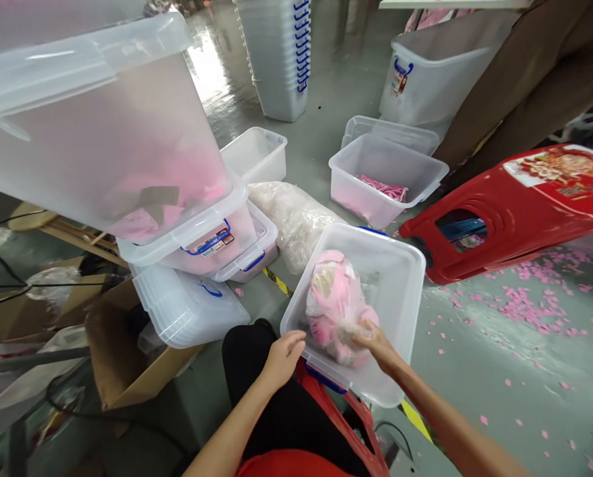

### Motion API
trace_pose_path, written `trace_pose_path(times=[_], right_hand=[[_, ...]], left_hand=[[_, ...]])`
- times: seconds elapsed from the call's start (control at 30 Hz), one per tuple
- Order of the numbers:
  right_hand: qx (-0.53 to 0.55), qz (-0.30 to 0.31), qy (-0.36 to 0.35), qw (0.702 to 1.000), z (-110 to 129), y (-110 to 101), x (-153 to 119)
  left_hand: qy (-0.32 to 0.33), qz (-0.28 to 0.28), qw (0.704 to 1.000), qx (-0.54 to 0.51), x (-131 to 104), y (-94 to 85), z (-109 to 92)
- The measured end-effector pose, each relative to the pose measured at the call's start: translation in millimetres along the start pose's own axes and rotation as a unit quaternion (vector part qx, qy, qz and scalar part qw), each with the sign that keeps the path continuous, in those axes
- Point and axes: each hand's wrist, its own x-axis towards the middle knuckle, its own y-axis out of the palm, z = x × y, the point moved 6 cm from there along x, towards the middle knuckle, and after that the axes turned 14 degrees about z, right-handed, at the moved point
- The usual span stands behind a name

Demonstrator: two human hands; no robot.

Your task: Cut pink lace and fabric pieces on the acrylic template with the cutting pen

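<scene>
A clear plastic bag of pink pieces (336, 291) lies in the left part of a translucent bin (400, 298) with blue handles. My right hand (373, 341) grips the gathered lower right part of the bag. At the bin's near left edge, my left hand (287, 354) has its fingers curled together; whether anything is between them is too small to make out. A red stool (321, 397) shows partly under the bin.
Large bins (92, 132) are stacked on the left, above lids (187, 305) and a cardboard box (112, 351). Ahead lie a plastic sack (291, 215) and a bin with pink strips (346, 165). A red stool (505, 205) and a person's brown trousers (519, 79) are at right.
</scene>
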Motion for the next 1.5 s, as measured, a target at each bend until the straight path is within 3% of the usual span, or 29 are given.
trace_pose_path(times=[0.17,0.27,0.4,0.57,0.67,0.73,0.87,0.93,1.1,1.23,1.33,1.5], right_hand=[[0.075,0.121,-0.013,0.990,38.8,26.1,-56.0],[0.132,0.190,-0.010,0.973,58.2,29.9,-78.0],[0.190,0.233,-0.011,0.954,67.6,29.1,-97.0],[0.123,0.309,0.033,0.942,69.6,40.6,-108.0],[0.006,0.358,0.023,0.933,77.9,52.6,-113.9],[-0.114,0.340,-0.015,0.933,84.5,57.9,-114.5],[-0.273,0.203,-0.081,0.937,94.4,58.3,-107.7],[-0.288,0.162,-0.097,0.939,96.3,57.2,-103.3],[-0.312,0.077,-0.127,0.938,99.4,52.8,-92.7],[-0.312,-0.002,-0.131,0.941,100.0,50.7,-85.6],[-0.302,0.001,-0.136,0.944,103.0,45.9,-84.6],[-0.290,0.113,-0.170,0.935,106.9,43.8,-93.7]], left_hand=[[0.008,0.122,0.990,-0.072,27.9,40.5,-42.4],[-0.004,0.189,0.974,-0.124,22.5,55.0,-52.8],[0.005,0.230,0.960,-0.158,0.2,60.1,-56.7],[0.020,0.264,0.956,-0.128,-27.8,69.8,-54.0],[0.018,0.261,0.961,-0.090,-36.7,79.6,-48.3],[0.020,0.220,0.974,-0.056,-37.1,82.9,-45.7],[0.037,0.120,0.992,0.010,-29.7,79.2,-51.8],[0.052,0.102,0.993,0.033,-25.5,73.9,-59.9],[0.080,0.120,0.986,0.086,-21.8,68.3,-80.0],[0.065,0.042,0.983,0.167,-21.0,65.0,-88.7],[0.062,0.003,0.972,0.227,-22.8,63.2,-94.0],[0.069,-0.018,0.950,0.303,-29.5,63.6,-95.5]])
